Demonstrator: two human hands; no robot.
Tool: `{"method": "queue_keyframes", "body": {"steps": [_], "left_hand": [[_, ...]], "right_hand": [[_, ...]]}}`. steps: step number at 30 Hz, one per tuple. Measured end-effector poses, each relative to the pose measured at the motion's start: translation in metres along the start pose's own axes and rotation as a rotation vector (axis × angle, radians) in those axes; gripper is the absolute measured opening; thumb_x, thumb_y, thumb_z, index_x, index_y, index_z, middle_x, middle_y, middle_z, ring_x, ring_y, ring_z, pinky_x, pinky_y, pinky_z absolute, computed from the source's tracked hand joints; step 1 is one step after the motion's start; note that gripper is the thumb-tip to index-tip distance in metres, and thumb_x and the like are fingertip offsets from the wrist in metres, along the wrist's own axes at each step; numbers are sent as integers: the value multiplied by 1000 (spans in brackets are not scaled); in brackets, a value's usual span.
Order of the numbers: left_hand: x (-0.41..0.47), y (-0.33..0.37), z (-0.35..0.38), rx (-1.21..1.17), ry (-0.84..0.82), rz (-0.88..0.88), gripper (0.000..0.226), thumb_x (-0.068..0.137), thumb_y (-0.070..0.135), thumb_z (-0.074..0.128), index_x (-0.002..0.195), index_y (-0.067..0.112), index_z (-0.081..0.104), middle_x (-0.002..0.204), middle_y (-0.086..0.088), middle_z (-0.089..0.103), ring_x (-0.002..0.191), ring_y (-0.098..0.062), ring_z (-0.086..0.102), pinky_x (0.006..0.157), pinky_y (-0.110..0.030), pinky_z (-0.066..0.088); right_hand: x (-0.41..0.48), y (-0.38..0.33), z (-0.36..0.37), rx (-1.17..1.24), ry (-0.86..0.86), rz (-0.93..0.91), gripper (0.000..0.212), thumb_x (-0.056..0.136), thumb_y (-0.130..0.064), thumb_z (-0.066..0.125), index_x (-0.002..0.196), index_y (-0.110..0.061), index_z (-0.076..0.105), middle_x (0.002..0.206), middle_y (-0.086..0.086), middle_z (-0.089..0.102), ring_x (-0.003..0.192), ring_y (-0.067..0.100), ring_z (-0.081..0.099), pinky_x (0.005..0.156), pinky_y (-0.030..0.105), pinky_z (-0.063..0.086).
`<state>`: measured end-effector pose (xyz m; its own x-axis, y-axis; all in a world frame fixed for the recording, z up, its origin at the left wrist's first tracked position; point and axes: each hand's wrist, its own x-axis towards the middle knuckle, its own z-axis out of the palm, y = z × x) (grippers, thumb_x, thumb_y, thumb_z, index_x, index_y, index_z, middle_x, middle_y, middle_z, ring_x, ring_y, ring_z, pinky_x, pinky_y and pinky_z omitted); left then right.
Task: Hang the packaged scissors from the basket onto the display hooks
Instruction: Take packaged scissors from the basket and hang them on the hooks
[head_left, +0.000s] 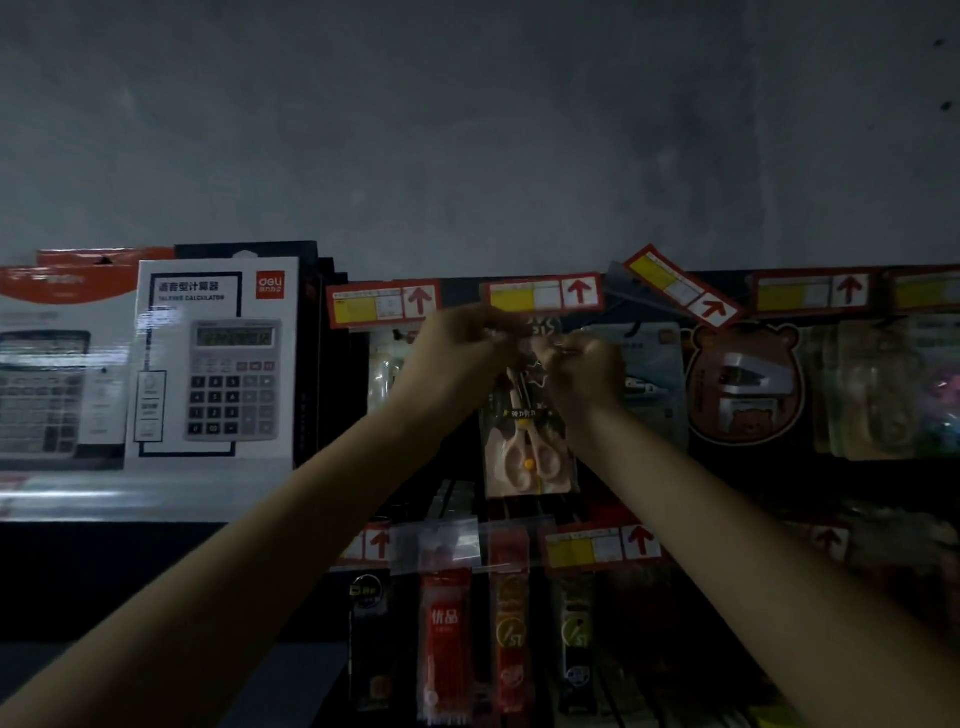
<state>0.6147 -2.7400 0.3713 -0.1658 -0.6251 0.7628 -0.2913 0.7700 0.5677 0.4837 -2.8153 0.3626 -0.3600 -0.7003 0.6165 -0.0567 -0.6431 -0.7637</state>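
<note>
A packaged pair of scissors (527, 447) with pale handles and a yellow pivot hangs upright in front of the dark display panel, under a red price tag with an arrow (545, 292). My left hand (457, 353) pinches the pack's top edge from the left. My right hand (584, 371) pinches the same top edge from the right. The hook itself is hidden behind my fingers and the tag. The basket is out of view.
Boxed calculators (213, 364) stand on a shelf to the left. A bear-shaped stapler pack (743, 384) and other packs hang to the right. One price tag (680, 286) is tilted askew. Pen refill packs (447, 639) hang on the row below.
</note>
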Motion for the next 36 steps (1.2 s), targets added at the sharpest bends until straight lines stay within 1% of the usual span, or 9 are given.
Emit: {"method": "queue_keyframes", "body": {"steps": [4,8,12,15,18,24,29,34,36], "left_hand": [[-17,-31,5,393,72,93,14,99,12,59,108,19,68,94,10,69,81,-2,68,74,-22,58],[-13,-60,12,621,173,63,16,98,28,62,112,21,61,96,2,68,80,-15,66,68,-35,58],[-2,-76,22,506,145,-81,19,93,32,63,107,19,60,91,3,70,75,-12,68,55,-28,52],[4,-82,26,412,159,-154,30,86,41,60,109,21,62,92,4,72,76,-12,70,63,-38,61],[6,-85,27,243,207,-214,26,87,30,65,111,21,62,96,5,73,83,-15,72,73,-45,63],[11,-93,32,-1,286,-316,11,92,17,72,84,11,74,83,-11,75,83,-34,74,78,-57,61],[14,-86,38,-145,326,-439,23,93,8,67,70,9,69,72,-14,70,73,-34,71,74,-44,61],[27,-82,45,-322,388,-570,27,92,-1,60,66,7,62,67,-11,62,67,-27,62,76,-42,57],[34,-81,46,-438,398,-619,23,97,1,56,76,7,62,77,-11,64,70,-26,63,80,-43,57]], "right_hand": [[1,-1,1,-34,40,20,10,95,-30,68,97,-22,63,91,-3,65,79,11,62,63,27,48],[-3,-2,-2,-79,22,6,14,97,-30,66,87,-27,56,88,-4,62,77,10,59,63,25,46],[-7,2,-3,-86,15,8,17,97,-33,66,84,-27,56,87,-2,62,81,15,61,65,29,47],[-12,9,-6,-140,-38,39,17,97,-38,65,90,-24,58,89,-1,63,80,14,59,67,30,47],[-20,21,-10,-266,-90,74,15,97,-34,64,99,-23,55,95,0,63,82,15,60,68,29,48],[-34,36,-5,-436,-48,33,46,100,-23,61,140,-21,39,126,7,60,108,27,62,70,29,45],[-24,39,4,-558,-8,15,47,101,-19,59,143,-19,37,128,9,61,99,24,60,57,21,37],[-5,40,17,-556,-17,101,48,99,-18,60,142,-17,41,138,11,56,118,33,59,92,43,55],[2,38,20,-594,-33,141,49,98,-18,59,143,-17,42,138,11,56,118,34,60,89,42,56]]}}
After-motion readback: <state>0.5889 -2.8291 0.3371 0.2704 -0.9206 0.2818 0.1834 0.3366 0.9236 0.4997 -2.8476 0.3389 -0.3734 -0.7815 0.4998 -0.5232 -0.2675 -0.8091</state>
